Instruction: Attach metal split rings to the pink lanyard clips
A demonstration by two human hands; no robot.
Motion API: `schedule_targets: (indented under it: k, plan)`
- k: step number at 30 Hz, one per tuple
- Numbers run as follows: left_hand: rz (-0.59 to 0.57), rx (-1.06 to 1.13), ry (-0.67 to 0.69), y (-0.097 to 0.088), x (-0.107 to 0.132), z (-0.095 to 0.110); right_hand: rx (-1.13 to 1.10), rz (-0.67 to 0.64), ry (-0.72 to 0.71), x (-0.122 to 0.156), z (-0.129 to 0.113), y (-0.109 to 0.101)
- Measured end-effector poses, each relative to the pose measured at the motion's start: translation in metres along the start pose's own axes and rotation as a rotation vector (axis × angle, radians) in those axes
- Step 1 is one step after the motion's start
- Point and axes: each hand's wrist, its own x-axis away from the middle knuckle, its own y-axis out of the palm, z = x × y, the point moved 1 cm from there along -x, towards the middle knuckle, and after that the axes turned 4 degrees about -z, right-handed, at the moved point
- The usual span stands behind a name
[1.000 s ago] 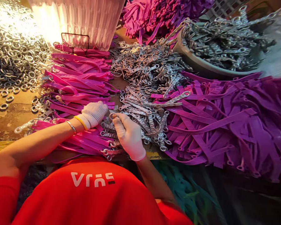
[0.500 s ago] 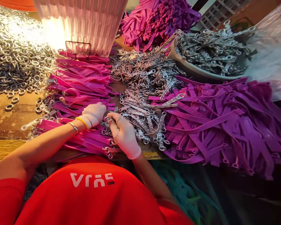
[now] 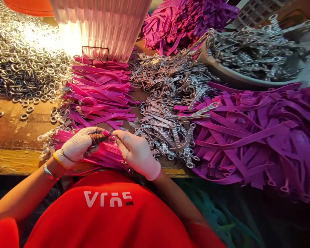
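Worn brown wooden tabletop (image 3: 12, 132), its front edge yellow and scuffed, spans the view, lit brightly from about ten o'clock. On it at ten o'clock is a broad heap of small silver metal rings (image 3: 26, 74), a few lying loose beside it. The person's left hand (image 3: 77, 144), in a white dotted knit glove with darkened fingertips, is near nine o'clock; it pinches the end of a bright pink flat strap (image 3: 106, 133), left of centre. Beyond, at ten to eleven, flat pink straps (image 3: 99, 91) lie stacked below a translucent ribbed plastic panel (image 3: 100, 27). At seven o'clock, the red shirt (image 3: 119, 234) bears white block lettering (image 3: 108, 199) that I cannot read with certainty. Close to centre, toward seven, the right hand (image 3: 138, 151), in a smooth white glove, grips a small metal loop (image 3: 114, 138) just beside the strap's end; whether the two touch is unclear. Silver metal links with looped ends (image 3: 170, 77) are heaped around twelve to one, more fill a grey basin (image 3: 222, 71) at two, and purple straps (image 3: 248, 131) spread at three.
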Motion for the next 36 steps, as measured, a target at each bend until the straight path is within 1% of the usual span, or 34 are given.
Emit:
schedule_targets:
  k: [2,4,6,8,10,13,17,19,21,23,26,28,31,34,36]
  plan:
    - [0.014,0.034,0.010,0.002,0.003,-0.008,0.106,-0.079,-0.027,-0.004,-0.007,0.003]
    - [0.037,0.000,0.046,0.003,0.004,-0.012,0.267,-0.141,-0.025,-0.007,-0.015,0.003]
    - [0.078,-0.113,0.107,0.003,0.004,-0.011,0.433,-0.194,0.007,-0.010,-0.023,0.003]
    - [0.095,-0.291,0.190,0.001,0.006,-0.006,0.550,-0.229,0.044,-0.012,-0.029,0.003]
    - [0.052,-0.432,0.248,-0.001,0.007,-0.003,0.599,-0.245,0.066,-0.013,-0.034,0.002]
    - [-0.044,-0.523,0.269,-0.003,0.007,-0.004,0.601,-0.263,0.077,-0.015,-0.037,0.003]
    - [-0.019,-0.699,0.279,-0.004,0.001,-0.012,0.569,-0.269,0.088,-0.017,-0.034,0.004]
    - [-0.031,-0.648,0.278,-0.005,-0.002,-0.014,0.507,-0.229,0.078,-0.016,-0.032,0.003]
    - [-0.038,-0.497,0.275,-0.005,-0.003,-0.014,0.423,-0.199,0.047,-0.016,-0.030,0.000]
    - [-0.007,-0.406,0.274,-0.006,-0.002,-0.014,0.372,-0.212,0.047,-0.015,-0.028,-0.001]
    - [0.048,-0.416,0.312,-0.004,0.000,-0.017,0.382,-0.251,0.117,-0.015,-0.025,0.001]
    - [0.069,-0.442,0.330,-0.002,0.001,-0.022,0.388,-0.252,0.118,-0.014,-0.023,0.006]
    - [0.072,-0.473,0.325,-0.001,0.002,-0.027,0.395,-0.237,0.030,-0.012,-0.019,0.014]
    - [0.050,-0.477,0.314,-0.002,0.002,-0.029,0.420,-0.226,-0.058,-0.009,-0.018,0.020]
    - [0.020,-0.470,0.308,-0.002,0.000,-0.027,0.450,-0.250,-0.068,-0.007,-0.020,0.019]
